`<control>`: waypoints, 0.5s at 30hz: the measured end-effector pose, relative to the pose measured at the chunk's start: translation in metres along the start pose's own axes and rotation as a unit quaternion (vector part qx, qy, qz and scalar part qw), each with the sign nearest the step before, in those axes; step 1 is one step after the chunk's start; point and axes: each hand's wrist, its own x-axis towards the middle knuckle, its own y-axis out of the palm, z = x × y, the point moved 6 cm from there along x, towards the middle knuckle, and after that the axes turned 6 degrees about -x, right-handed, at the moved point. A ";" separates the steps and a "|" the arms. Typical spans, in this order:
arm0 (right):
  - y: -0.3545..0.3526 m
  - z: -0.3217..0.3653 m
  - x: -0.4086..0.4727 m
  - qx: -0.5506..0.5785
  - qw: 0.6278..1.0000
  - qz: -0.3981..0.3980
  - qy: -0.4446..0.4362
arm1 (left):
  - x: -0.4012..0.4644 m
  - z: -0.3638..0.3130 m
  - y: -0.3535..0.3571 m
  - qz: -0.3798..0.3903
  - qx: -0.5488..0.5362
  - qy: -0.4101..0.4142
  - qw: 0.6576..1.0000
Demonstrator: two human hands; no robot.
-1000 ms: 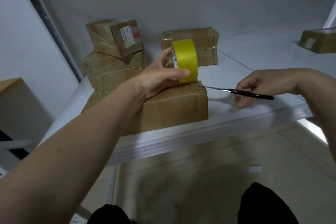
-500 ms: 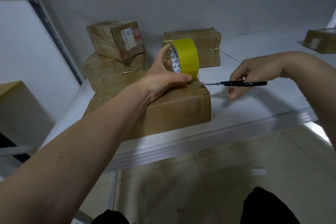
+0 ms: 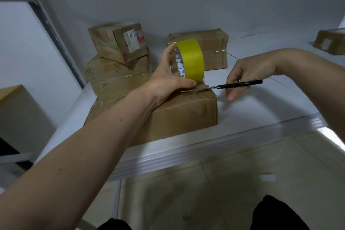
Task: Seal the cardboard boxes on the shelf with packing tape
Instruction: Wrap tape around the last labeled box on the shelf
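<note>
Scissors (image 3: 222,86) now reach leftward under upright tape roll (image 3: 190,59).

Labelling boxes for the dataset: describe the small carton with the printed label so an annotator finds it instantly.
Start at the white metal shelf and go to its back left corner, where brown cardboard boxes are piled. The small brown cardboard carton sits tilted on top of that pile, above a larger crumpled brown box. It alone shows a white and red printed shipping label on its side.

shelf (image 3: 261,110) | white | cardboard boxes (image 3: 179,117) on it (one stacked pair)
</note>
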 end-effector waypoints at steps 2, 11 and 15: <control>-0.001 0.003 0.003 -0.008 1.000 0.001 -0.008 | 0.000 0.000 0.000 0.006 0.010 -0.007 1.000; -0.005 0.002 0.004 -0.014 1.000 -0.026 0.001 | -0.001 -0.001 -0.001 -0.016 0.036 -0.009 0.999; -0.007 0.002 0.002 -0.025 0.999 -0.043 0.013 | -0.004 -0.004 0.001 -0.017 0.032 -0.010 0.999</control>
